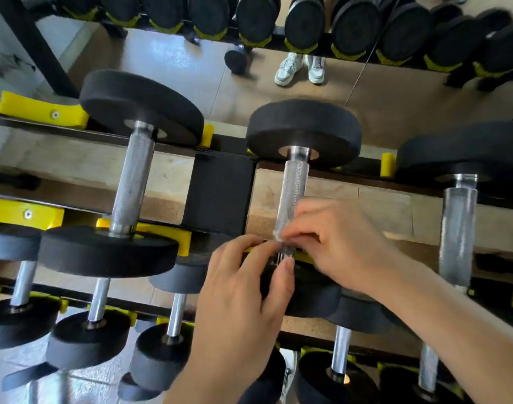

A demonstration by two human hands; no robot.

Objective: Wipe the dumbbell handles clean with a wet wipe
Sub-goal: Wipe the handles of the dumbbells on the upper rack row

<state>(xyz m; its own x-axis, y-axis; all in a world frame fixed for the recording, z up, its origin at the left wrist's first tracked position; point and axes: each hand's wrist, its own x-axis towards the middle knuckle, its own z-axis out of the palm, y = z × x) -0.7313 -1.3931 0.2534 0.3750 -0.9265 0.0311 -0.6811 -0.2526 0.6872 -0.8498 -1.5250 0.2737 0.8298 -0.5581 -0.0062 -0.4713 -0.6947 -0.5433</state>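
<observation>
The wipe (278, 236) was pinched at the near end of the handle (294, 188) by the left hand (240, 301) and right hand (342, 246); it needed to be wrapped round tightly.

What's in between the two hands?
The head view shows the near end of the middle dumbbell handle between the left hand and right hand, with a small white wipe pinched on it.
</observation>
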